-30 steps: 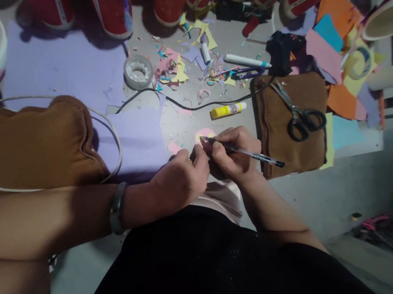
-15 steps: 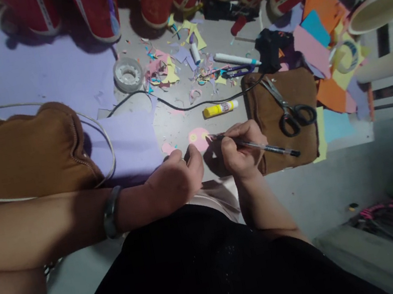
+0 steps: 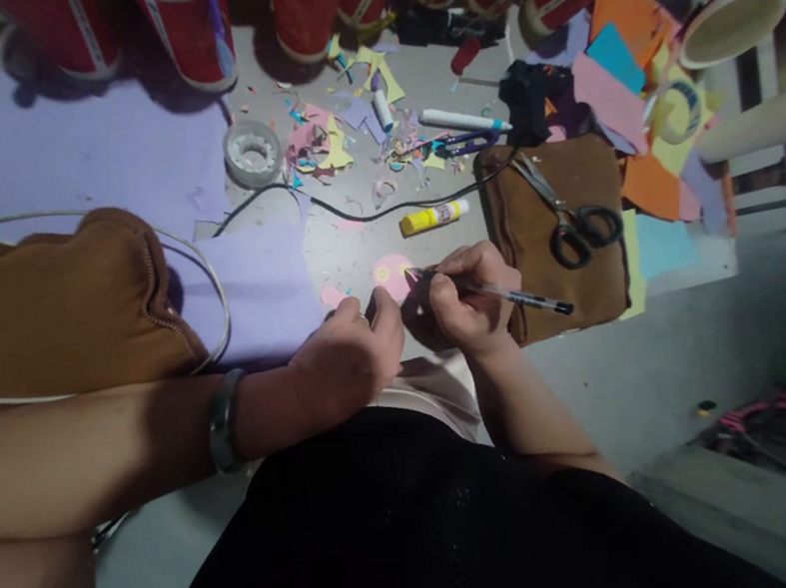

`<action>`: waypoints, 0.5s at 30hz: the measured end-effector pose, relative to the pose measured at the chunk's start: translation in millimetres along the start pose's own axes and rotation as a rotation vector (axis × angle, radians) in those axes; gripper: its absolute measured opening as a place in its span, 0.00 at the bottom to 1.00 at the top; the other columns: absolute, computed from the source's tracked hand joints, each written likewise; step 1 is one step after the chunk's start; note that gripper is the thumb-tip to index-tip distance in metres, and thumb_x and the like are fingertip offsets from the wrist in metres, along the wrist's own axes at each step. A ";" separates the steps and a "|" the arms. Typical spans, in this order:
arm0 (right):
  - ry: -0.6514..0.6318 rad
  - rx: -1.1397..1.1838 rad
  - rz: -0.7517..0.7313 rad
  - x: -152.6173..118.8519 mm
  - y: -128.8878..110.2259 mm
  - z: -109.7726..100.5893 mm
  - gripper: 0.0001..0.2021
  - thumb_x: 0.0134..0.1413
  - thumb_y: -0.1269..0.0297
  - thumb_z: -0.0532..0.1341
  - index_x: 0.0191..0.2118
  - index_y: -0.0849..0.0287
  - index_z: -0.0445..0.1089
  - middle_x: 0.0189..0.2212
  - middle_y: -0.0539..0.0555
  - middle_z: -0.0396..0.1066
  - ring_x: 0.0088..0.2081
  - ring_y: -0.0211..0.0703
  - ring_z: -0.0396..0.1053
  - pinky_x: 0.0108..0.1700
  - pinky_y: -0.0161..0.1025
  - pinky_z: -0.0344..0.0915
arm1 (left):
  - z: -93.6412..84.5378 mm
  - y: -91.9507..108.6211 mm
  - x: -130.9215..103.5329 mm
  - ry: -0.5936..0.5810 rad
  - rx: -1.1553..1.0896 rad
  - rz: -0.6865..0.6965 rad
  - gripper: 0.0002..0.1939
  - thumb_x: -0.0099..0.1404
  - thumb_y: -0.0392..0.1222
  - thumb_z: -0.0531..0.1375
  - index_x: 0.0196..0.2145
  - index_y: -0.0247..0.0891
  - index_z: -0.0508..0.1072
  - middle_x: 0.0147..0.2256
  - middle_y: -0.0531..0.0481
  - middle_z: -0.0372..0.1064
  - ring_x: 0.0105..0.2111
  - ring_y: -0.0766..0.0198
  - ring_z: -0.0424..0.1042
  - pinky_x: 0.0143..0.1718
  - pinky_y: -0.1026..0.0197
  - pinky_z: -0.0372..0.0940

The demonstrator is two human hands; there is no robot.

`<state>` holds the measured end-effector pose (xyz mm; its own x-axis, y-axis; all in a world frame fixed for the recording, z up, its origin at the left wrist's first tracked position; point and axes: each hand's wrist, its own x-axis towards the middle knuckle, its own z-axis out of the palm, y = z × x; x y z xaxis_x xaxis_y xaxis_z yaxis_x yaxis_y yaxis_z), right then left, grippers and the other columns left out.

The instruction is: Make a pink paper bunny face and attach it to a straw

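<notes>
We see the person's right hand [image 3: 477, 297] closed in a writing grip around a slim pen [image 3: 531, 300], whose tip meets or nearly meets a rounded pink paper piece [image 3: 397, 279]. This piece lies on the table [image 3: 355, 250] between the two hands and bears small yellow circles. The left hand [image 3: 350, 357] rests at its near left side with fingers loosely curled; we cannot tell whether the fingertips press on the paper or hold anything. Just beyond the piece we note a yellow-and-white tube [image 3: 435, 217] and, past it, a black cable [image 3: 415, 204]. To the right, scissors [image 3: 567, 221] lie on a brown pad [image 3: 589, 173]; farther back, a tape roll [image 3: 253, 153] sits beside scattered paper scraps [image 3: 317, 142], before red cups [image 3: 308, 5].
</notes>
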<state>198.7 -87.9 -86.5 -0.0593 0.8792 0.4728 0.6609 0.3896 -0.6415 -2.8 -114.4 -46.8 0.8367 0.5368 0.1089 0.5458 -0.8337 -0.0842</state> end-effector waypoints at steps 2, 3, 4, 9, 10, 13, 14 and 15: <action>0.005 -0.011 -0.029 0.0 0.5 0.1 0.04 0.56 0.63 0.61 0.33 0.53 0.64 0.24 0.47 0.69 0.23 0.40 0.69 0.26 0.39 0.67 | 0.0 0.1 0.0 0.001 0.000 0.000 0.22 0.70 0.40 0.58 0.55 0.18 0.75 0.54 0.22 0.74 0.28 0.59 0.75 0.33 0.53 0.61; 0.008 -0.015 -0.041 0.0 0.8 0.0 0.04 0.56 0.64 0.61 0.33 0.52 0.64 0.24 0.47 0.69 0.23 0.40 0.68 0.25 0.39 0.66 | -0.1 0.0 0.0 0.000 0.000 0.001 0.22 0.70 0.40 0.58 0.55 0.18 0.75 0.54 0.22 0.74 0.27 0.59 0.75 0.33 0.53 0.61; 0.009 -0.018 -0.047 0.0 1.1 0.0 0.04 0.56 0.64 0.61 0.33 0.52 0.64 0.24 0.47 0.68 0.23 0.41 0.68 0.26 0.39 0.66 | -0.3 -0.3 0.0 -0.002 -0.003 0.003 0.22 0.70 0.40 0.57 0.55 0.18 0.75 0.54 0.22 0.74 0.27 0.59 0.75 0.33 0.53 0.61; -0.002 -0.031 -0.030 -0.6 1.2 -0.6 0.04 0.56 0.64 0.60 0.34 0.52 0.63 0.24 0.47 0.69 0.24 0.42 0.69 0.26 0.41 0.68 | -0.1 -1.7 -0.6 -0.016 -0.048 0.009 0.23 0.70 0.40 0.58 0.57 0.18 0.73 0.55 0.21 0.73 0.29 0.58 0.75 0.33 0.53 0.61; -0.003 -0.034 -0.026 -0.6 0.9 -0.6 0.04 0.56 0.64 0.60 0.34 0.52 0.63 0.24 0.47 0.68 0.24 0.42 0.69 0.26 0.41 0.68 | 0.2 -1.8 -0.7 -0.014 -0.053 0.007 0.24 0.70 0.40 0.58 0.57 0.18 0.73 0.55 0.21 0.73 0.29 0.58 0.75 0.33 0.53 0.61; -0.001 -0.047 -0.025 -0.1 -0.2 -0.4 0.04 0.56 0.64 0.60 0.33 0.51 0.62 0.23 0.47 0.68 0.23 0.41 0.68 0.25 0.40 0.67 | 0.8 -1.8 -0.8 -0.001 -0.049 0.006 0.24 0.70 0.40 0.58 0.56 0.17 0.74 0.54 0.21 0.73 0.29 0.58 0.75 0.33 0.53 0.61; 0.001 -0.045 -0.028 0.3 -0.6 -0.4 0.04 0.55 0.65 0.60 0.33 0.51 0.62 0.23 0.47 0.67 0.22 0.40 0.67 0.25 0.40 0.66 | 0.9 -1.8 -0.8 0.003 -0.042 0.009 0.23 0.70 0.40 0.58 0.56 0.17 0.74 0.54 0.21 0.73 0.29 0.58 0.75 0.33 0.53 0.61; 0.001 -0.042 -0.030 0.8 -1.1 -0.4 0.05 0.55 0.65 0.60 0.33 0.51 0.62 0.23 0.47 0.67 0.22 0.40 0.67 0.25 0.39 0.66 | 0.8 -1.8 -0.9 0.008 -0.035 0.012 0.23 0.70 0.40 0.58 0.56 0.17 0.74 0.54 0.20 0.73 0.29 0.58 0.75 0.33 0.53 0.61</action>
<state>198.2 -87.8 -85.2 -0.0788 0.8666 0.4927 0.6895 0.4043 -0.6009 -4.5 -113.3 -47.6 0.8427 0.5258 0.1155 0.5337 -0.8441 -0.0512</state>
